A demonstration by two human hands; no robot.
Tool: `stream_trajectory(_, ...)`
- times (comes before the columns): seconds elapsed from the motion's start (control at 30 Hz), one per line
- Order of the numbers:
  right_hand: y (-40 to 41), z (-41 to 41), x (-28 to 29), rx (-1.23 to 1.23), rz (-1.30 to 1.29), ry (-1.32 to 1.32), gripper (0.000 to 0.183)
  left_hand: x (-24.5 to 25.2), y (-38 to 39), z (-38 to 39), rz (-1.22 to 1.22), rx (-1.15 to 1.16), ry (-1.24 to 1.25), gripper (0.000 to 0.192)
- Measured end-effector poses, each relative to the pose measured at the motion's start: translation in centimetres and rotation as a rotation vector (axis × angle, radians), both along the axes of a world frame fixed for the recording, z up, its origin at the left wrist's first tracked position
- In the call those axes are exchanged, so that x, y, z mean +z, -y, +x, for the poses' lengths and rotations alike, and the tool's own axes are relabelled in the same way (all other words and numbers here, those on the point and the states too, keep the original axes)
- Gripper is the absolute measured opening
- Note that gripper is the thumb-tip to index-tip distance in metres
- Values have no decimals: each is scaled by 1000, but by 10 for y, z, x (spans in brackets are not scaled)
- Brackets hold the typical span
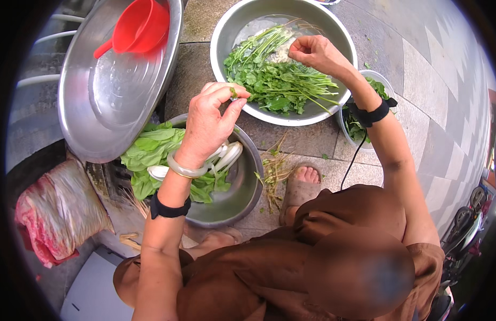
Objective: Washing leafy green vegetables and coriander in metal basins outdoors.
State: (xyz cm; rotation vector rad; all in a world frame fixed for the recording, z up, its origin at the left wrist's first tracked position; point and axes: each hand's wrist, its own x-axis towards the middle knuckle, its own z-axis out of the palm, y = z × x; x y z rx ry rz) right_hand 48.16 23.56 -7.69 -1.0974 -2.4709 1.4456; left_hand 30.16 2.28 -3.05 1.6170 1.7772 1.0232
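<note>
My left hand (pixel 215 118) is raised over the edge of a metal bowl (pixel 254 160), with thumb and forefinger together. A green leaf scrap (pixel 233 92) is caught at its fingers. Pale-stemmed leafy greens (pixel 155 146) fill the left of that bowl and spill over its rim. Over a larger metal basin (pixel 219 68), my right hand (pixel 318 52) has its thumb and forefinger pinched; anything between them is too small to make out. Thin-stemmed green herbs (pixel 272 80) lie in that basin, with water and a whitish clump (pixel 283 51) behind them.
A tilted metal basin (pixel 99 132) holds a red plastic dipper (pixel 141 28) at upper left. Pulled roots and stems (pixel 276 176) litter the paving by my sandal (pixel 300 192). A clear tub (pixel 380 76) of leaves stands right, a plastic sack (pixel 67 208) left.
</note>
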Motion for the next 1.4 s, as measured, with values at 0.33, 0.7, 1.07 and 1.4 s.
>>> stream_trajectory(0.33, -7, -40, -80, 204, 525, 31, 16, 3, 10, 5, 14, 27, 12, 11)
stream_trajectory(0.7, 25, 7, 48, 20, 188, -162, 15, -7, 8, -9, -13, 53, -21, 11)
stream_trajectory(1.07, 59, 35, 39, -79, -497, -418, 14, -35, -2, 12, -344, 56, 464, 17)
stream_trajectory(1.4, 108, 54, 27, 72, -435, -249, 12, -47, -52, 57, -637, 72, 975, 20)
